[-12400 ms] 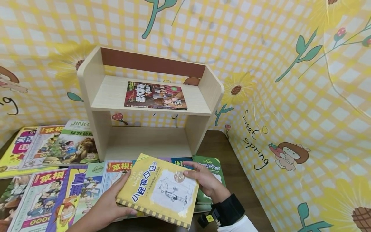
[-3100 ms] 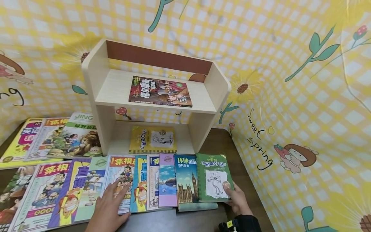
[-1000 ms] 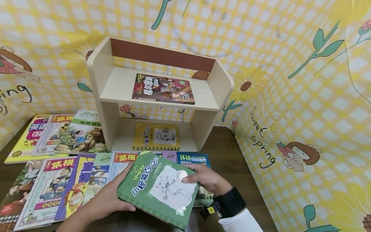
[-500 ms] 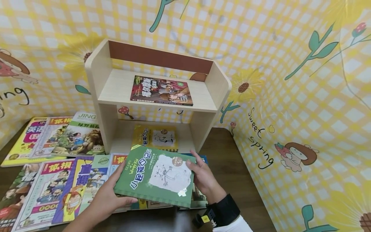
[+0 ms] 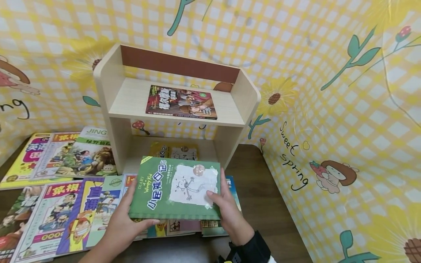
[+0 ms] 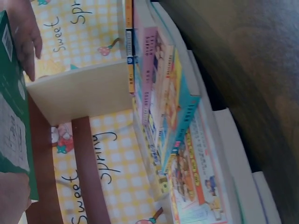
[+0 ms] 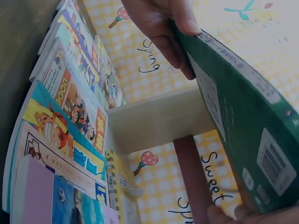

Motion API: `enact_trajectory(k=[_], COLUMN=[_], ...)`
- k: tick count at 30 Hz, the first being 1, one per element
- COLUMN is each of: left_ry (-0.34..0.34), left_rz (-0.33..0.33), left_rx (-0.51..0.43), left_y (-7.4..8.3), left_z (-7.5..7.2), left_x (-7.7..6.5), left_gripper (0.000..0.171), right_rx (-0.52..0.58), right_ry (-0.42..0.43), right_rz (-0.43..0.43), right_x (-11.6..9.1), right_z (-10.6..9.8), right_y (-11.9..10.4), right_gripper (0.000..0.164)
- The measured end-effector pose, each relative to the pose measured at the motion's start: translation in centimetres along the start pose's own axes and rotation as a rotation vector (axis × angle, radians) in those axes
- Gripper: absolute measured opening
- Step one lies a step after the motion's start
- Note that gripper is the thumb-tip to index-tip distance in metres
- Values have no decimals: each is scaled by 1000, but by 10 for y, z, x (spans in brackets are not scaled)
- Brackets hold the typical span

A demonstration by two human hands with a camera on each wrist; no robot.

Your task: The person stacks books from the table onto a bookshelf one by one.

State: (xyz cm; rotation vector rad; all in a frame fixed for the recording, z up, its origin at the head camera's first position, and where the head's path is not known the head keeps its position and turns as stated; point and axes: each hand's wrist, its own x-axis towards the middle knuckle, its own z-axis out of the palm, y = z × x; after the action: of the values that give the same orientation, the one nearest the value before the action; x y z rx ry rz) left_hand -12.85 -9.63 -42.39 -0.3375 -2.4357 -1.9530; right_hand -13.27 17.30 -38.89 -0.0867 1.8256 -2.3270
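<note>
A green book (image 5: pixel 161 202), with a cartoon figure on a white patch, is held cover up in front of the bookshelf (image 5: pixel 227 142). At its left end my left hand (image 5: pixel 125 217) grips it, thumb along the near edge. My right hand (image 5: pixel 231 217) holds the opposite end, thumb on the cover. The book overlaps the lower shelf's front in the head view. Behind it a yellow book (image 5: pixel 175 151) lies on that shelf, its near part hidden. In the right wrist view the green book's spine and barcoded back (image 7: pixel 243 144) show.
Several magazines (image 5: pixel 52 223) lie overlapping in front of the shelf, and more (image 5: pixel 88 153) sit to its left. A red comic book (image 5: pixel 181 102) lies on the upper shelf. Dark table (image 5: pixel 263 197) shows at right, below a patterned wall covering (image 5: pixel 329 120).
The yellow book has gone from both hands onto the lower shelf. The green book was lifted from the row's right end, gripped by both hands, then turned straighter and moved up toward the shelf.
</note>
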Motion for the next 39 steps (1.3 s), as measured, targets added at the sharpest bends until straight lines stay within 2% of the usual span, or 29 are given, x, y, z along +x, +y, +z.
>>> enact_trajectory(k=[7,12,20,26,30,33,37,39], left_ry=[66,80,105,84,90,98,94,94], left_rz=[24,34,79,134,205,247,252,233], left_rx=[51,47,104,65,72,80,85,109], left_y=[9,17,39,55,65,72,81,86], left_z=[-6,-10,-13,-14,-16,-18,-22,-24], left_x=[-1,0,11,27,41,54,73,82], left_gripper=[123,123,124,121,119,118,118,118], right_rx=[-223,-345,-353,-398,-419,-389,-301,-281], right_ry=[-49,-25,-30,-28,-13,-14,-24,-17], right_rz=[-26,-59,-163,-236,-265,-251,-232,-241], right_x=[-13,-17,-9,-1,8,18,34,43], right_z=[5,7,9,8,7,7,6,5], right_y=[0,2,-12,-29,-42,-54,-68,-74], right_gripper=[105,111,107,106,105,104,102,101])
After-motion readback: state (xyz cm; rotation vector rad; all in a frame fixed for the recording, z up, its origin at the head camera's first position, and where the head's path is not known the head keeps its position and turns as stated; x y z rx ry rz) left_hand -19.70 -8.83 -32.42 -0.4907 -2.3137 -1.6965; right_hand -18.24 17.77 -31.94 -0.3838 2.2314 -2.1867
